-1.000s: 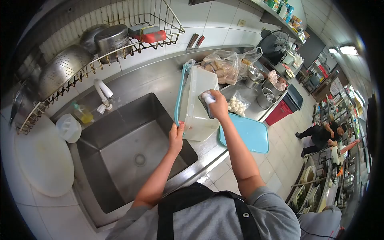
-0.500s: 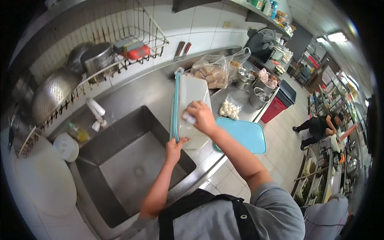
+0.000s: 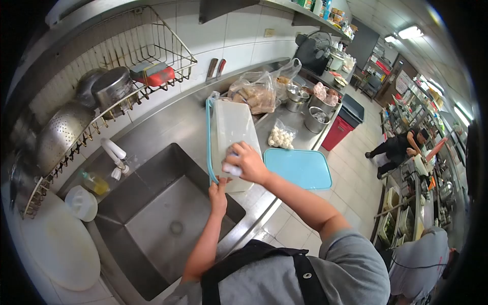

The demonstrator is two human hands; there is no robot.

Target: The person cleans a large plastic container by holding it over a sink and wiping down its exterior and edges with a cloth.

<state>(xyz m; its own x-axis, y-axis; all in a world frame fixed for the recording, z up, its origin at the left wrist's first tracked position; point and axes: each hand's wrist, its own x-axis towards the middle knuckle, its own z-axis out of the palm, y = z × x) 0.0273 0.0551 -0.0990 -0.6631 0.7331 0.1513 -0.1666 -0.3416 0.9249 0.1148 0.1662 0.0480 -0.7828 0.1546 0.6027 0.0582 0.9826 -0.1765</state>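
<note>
A whitish plastic container (image 3: 233, 122) with a light blue rim lies tipped on its side on the steel counter, next to the sink. My left hand (image 3: 218, 198) grips the near end of that blue rim, its fingers partly hidden behind it. Over the container's upturned side is my right hand (image 3: 248, 163), closed round a white wad, perhaps a cloth (image 3: 232, 169). A flat light blue lid (image 3: 300, 169) rests on the counter to the right, partly past the front edge. Beyond it sits a clear bag of small white balls (image 3: 281, 137).
The deep sink (image 3: 168, 229) is on the left below a white faucet (image 3: 114, 152). A wire rack (image 3: 107, 122) with pots hangs above. Farther back are plastic bags (image 3: 254, 94), metal pots (image 3: 317, 119) and a red bin (image 3: 338, 132). A co-worker (image 3: 401, 150) stands at the right shelves.
My right hand with the white wad has moved along the container's side toward its near end. The left hand still holds the rim. The whole view has shifted slightly.
</note>
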